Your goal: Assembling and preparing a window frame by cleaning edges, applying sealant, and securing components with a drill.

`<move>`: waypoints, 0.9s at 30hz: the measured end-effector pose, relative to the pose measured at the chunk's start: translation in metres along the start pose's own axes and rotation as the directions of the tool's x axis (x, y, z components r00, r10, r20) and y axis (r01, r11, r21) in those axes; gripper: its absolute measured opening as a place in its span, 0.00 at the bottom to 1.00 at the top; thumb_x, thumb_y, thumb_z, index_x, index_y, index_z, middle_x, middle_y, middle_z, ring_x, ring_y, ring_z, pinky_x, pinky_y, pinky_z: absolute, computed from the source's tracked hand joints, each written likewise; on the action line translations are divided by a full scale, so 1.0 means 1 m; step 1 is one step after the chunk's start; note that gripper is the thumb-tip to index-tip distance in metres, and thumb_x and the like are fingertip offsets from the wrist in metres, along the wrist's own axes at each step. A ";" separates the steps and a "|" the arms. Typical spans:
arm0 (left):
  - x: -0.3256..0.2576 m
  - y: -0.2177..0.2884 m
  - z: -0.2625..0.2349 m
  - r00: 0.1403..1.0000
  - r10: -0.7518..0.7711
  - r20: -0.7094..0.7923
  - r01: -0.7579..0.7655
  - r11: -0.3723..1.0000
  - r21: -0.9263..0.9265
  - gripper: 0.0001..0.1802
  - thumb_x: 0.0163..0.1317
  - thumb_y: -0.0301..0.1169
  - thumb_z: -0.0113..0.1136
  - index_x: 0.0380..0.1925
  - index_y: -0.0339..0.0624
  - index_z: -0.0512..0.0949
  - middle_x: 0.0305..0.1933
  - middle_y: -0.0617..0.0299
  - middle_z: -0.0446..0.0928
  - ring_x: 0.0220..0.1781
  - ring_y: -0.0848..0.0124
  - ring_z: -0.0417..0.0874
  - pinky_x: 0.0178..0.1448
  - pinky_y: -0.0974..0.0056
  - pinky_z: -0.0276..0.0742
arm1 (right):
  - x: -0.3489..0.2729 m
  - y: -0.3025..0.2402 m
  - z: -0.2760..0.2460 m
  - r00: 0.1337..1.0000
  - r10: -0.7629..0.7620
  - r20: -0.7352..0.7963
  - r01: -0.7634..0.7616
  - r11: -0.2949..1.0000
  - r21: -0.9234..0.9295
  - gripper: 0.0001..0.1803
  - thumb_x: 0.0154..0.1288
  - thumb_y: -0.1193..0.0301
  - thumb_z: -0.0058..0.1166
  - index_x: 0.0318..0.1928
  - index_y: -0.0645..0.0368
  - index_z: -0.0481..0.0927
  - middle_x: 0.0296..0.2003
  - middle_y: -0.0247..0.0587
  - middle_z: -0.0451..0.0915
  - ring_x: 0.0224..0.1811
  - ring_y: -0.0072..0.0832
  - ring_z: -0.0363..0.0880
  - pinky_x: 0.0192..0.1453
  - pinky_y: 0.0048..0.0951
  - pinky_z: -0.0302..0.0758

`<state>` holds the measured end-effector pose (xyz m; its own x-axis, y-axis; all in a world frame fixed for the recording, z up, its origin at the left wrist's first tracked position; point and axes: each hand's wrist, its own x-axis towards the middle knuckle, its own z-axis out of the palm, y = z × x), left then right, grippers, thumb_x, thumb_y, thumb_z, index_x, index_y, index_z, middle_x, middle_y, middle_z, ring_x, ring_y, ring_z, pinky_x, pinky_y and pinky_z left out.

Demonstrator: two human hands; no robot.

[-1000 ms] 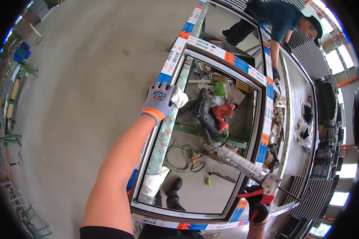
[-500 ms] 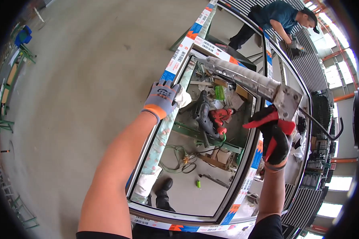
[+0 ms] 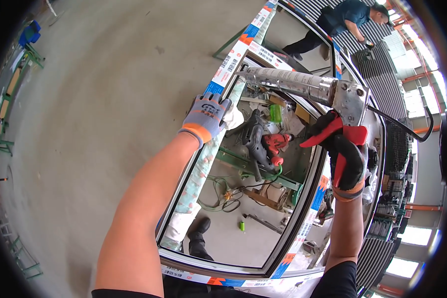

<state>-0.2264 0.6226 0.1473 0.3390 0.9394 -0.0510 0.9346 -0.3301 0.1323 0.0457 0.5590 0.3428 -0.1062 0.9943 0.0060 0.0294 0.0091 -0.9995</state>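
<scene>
My right hand (image 3: 340,159), in a black and red glove, is closed around the handle of a caulking gun (image 3: 293,82). The gun's silver barrel points left, its tip by the far left corner of a framed window panel (image 3: 278,268). A hooked rod (image 3: 407,130) sticks out behind the gun. On the panel's left side, my left hand (image 3: 206,115), in a grey glove with an orange cuff, is closed on a bunched white cloth (image 3: 232,117). Blue, white and orange protective film (image 3: 233,57) covers the outer frame.
Through the panel show a red drill (image 3: 275,144), a dark power tool (image 3: 255,139), a green stand (image 3: 233,158), coiled cables and a small green cylinder (image 3: 242,226) on the floor. Another person (image 3: 345,22) bends over at the far right, near stacked grey profiles (image 3: 382,74).
The caulking gun has swung slightly, its tip shifting left toward the far corner and its rear rising a little. My left hand stays on the panel's left side, moved slightly.
</scene>
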 end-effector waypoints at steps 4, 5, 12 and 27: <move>0.002 0.002 -0.004 1.000 -0.004 0.018 0.005 1.000 -0.009 0.38 0.56 0.50 0.67 0.65 0.49 0.71 0.62 0.54 0.72 0.66 0.57 0.70 0.67 0.52 0.65 | 0.003 -0.001 0.001 0.999 0.035 0.013 -0.034 0.999 -0.012 0.30 0.60 0.68 0.56 0.60 0.73 0.72 0.50 0.54 0.82 0.52 0.45 0.83 0.61 0.44 0.77; 0.003 0.001 -0.004 1.000 -0.004 0.016 0.004 1.000 -0.013 0.37 0.56 0.50 0.67 0.64 0.48 0.71 0.61 0.54 0.72 0.65 0.57 0.70 0.66 0.52 0.65 | 0.004 0.000 0.001 0.999 0.035 0.013 -0.035 0.999 -0.011 0.30 0.60 0.68 0.56 0.60 0.73 0.72 0.50 0.54 0.82 0.52 0.45 0.83 0.61 0.44 0.77; 0.003 0.002 0.001 0.999 0.013 -0.035 -0.013 1.000 -0.018 0.36 0.56 0.49 0.67 0.63 0.48 0.72 0.59 0.54 0.72 0.63 0.57 0.71 0.65 0.52 0.66 | 0.006 -0.008 0.007 0.999 0.042 0.022 -0.042 0.999 -0.014 0.27 0.61 0.70 0.56 0.59 0.73 0.73 0.48 0.53 0.83 0.50 0.43 0.84 0.59 0.43 0.78; 0.003 0.000 0.004 0.998 0.011 -0.063 -0.013 0.999 -0.039 0.35 0.57 0.47 0.66 0.63 0.46 0.72 0.60 0.53 0.72 0.64 0.57 0.70 0.65 0.51 0.66 | 0.013 -0.021 0.023 0.996 0.089 -0.023 -0.088 0.996 0.028 0.18 0.67 0.69 0.56 0.51 0.71 0.77 0.42 0.51 0.84 0.42 0.38 0.85 0.52 0.37 0.81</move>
<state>-0.2253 0.6246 0.1428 0.3415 0.9398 0.0127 0.9252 -0.3385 0.1715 0.0211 0.5697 0.3635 -0.0805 0.9934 -0.0821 0.0106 -0.0816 -0.9966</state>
